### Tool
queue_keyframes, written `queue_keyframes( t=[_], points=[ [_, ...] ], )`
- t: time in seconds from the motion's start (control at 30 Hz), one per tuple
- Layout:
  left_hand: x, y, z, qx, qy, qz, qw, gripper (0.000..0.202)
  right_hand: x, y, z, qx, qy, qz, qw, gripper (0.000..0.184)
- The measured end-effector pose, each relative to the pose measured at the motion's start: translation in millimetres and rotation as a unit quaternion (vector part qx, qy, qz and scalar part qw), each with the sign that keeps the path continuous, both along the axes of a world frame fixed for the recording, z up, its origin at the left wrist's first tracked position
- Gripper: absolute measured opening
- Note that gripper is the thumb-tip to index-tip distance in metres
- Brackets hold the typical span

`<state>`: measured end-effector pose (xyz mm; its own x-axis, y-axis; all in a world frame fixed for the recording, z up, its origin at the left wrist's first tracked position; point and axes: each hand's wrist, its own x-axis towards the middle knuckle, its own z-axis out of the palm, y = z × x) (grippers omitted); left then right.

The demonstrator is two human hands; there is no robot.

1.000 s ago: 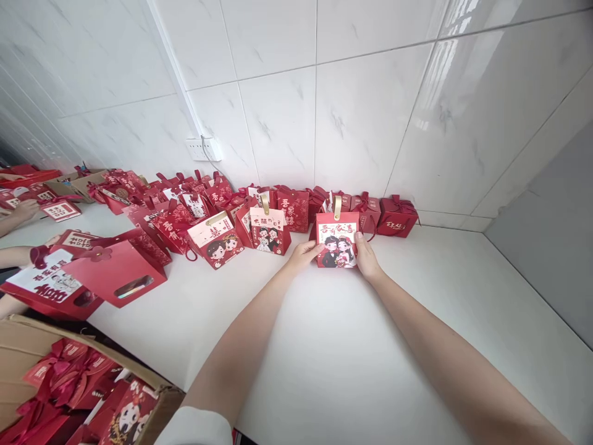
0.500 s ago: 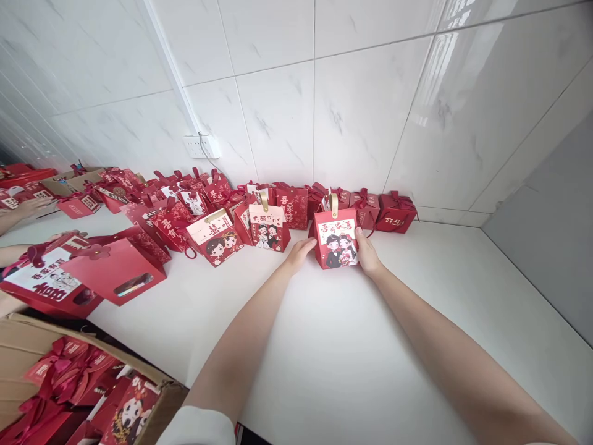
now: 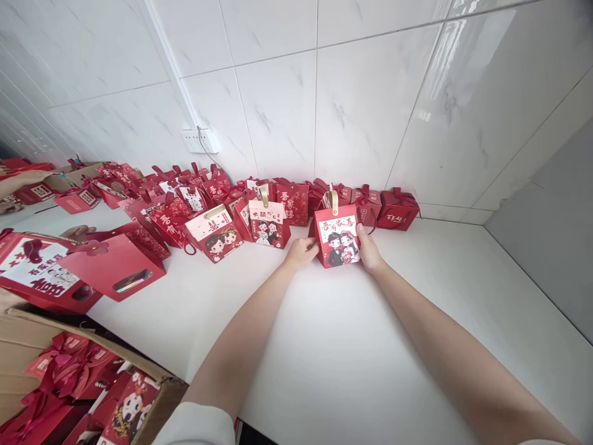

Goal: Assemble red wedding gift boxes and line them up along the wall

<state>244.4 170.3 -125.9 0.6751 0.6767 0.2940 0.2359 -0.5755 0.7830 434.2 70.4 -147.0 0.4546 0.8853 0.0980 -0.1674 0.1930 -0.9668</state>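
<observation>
A small red gift box (image 3: 338,238) with a cartoon couple and a tan handle stands on the white counter (image 3: 352,346), slightly turned. My left hand (image 3: 303,252) rests against its left side with fingers curled. My right hand (image 3: 368,250) presses on its right side, thumb along the front edge. Both hands hold the box between them.
A long row of red gift boxes (image 3: 266,222) lines the tiled wall, ending with a ribboned box (image 3: 397,210) at the right. A large red bag (image 3: 113,266) stands at the left, where another person's hand (image 3: 76,232) shows. A cardboard carton (image 3: 83,395) of boxes sits at bottom left.
The box has stayed in place and tilted slightly; my left hand came back against its left side after slipping a little lower. The large red box at far left moved.
</observation>
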Motion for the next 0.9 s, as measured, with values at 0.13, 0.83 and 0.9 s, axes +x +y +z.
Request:
queue_keyframes(
  t=[0.13,0.83,0.9],
  points=[
    [0.4,-0.9,-0.6,0.022,0.01,0.006,1.0,0.032,0.1,0.3,-0.6,0.0,0.008,0.001,1.0,0.061],
    [-0.1,-1.6,1.0,0.042,0.019,0.02,0.999,0.041,-2.1,-0.5,3.0,-0.008,-0.005,0.003,1.0,0.065],
    [1.1,0.1,-0.7,0.026,0.013,0.028,0.999,0.042,-2.3,-0.8,3.2,-0.005,-0.005,0.007,1.0,0.064]
  ],
)
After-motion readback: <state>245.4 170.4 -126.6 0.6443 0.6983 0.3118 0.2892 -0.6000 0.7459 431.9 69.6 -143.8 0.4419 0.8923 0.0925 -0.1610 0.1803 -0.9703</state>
